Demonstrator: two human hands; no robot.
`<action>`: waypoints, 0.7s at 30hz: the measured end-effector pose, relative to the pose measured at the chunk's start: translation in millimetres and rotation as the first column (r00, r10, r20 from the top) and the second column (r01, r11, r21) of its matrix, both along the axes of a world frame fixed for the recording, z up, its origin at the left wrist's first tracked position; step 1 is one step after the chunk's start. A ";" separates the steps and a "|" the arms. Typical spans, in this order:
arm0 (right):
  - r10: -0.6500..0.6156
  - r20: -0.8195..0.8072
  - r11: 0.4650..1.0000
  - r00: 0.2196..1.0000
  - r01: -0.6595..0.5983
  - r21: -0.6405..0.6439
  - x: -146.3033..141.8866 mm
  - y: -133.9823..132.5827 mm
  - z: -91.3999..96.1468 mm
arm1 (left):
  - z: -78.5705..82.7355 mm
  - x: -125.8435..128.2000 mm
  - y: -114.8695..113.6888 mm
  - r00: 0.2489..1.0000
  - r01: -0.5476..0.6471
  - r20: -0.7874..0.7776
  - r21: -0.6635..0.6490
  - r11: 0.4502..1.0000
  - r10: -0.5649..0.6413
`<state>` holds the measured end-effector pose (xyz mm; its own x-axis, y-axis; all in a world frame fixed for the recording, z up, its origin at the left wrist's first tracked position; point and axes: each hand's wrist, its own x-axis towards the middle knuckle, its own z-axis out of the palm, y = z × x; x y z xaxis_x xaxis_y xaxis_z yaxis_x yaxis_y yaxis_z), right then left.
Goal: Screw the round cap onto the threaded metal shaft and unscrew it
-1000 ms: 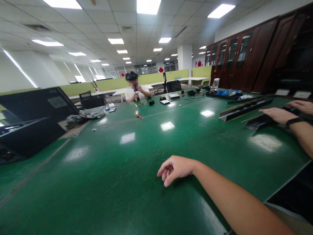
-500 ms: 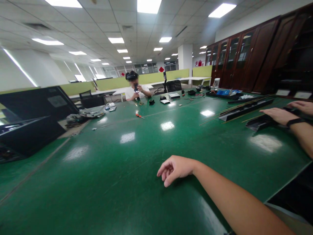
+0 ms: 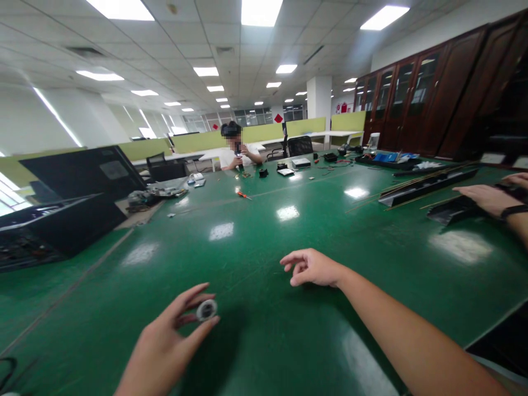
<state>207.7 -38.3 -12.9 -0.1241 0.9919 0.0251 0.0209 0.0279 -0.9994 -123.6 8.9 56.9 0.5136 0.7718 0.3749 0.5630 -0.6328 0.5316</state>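
My left hand (image 3: 165,335) is over the near left part of the green table (image 3: 247,264). Thumb and fingers grip a small round piece with a white rim and a dark grey centre (image 3: 207,311); its exact kind is unclear. A shadow falls on the table beneath that hand. To the right of it, my right hand (image 3: 311,268) hovers low over or rests on the tabletop, I cannot tell which. Its fingers are loosely bent and apart, with nothing between them.
A red screwdriver (image 3: 244,195) lies mid-table. Open black computer cases (image 3: 82,225) stand left. At right, a co-worker's hands (image 3: 487,198) rest on a black channel; another long black channel (image 3: 429,186) lies beside it with thin rods. A person (image 3: 239,154) sits across, holding something dark.
My left hand has come into view from below with the small round piece in its grip. My right hand has shifted slightly right and away, its fingers a little straighter. The view has turned slightly left.
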 end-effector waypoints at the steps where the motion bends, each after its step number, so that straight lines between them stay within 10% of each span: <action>1: -0.065 0.017 0.998 0.998 0.064 0.024 2.9 1.5 -1.5 | -1.0 21.0 4.6 0.997 0.070 -0.006 -0.063 0.996 -0.071; 7: -0.289 0.278 0.947 0.916 0.231 0.222 14.5 4.1 -8.6 | -26.3 122.0 19.1 0.965 0.256 0.074 -0.035 0.966 -0.253; 21: -0.282 0.557 0.945 0.781 0.125 0.302 -10.5 -10.8 12.5 | -57.5 125.5 32.7 0.949 0.270 0.196 -0.093 0.958 -0.248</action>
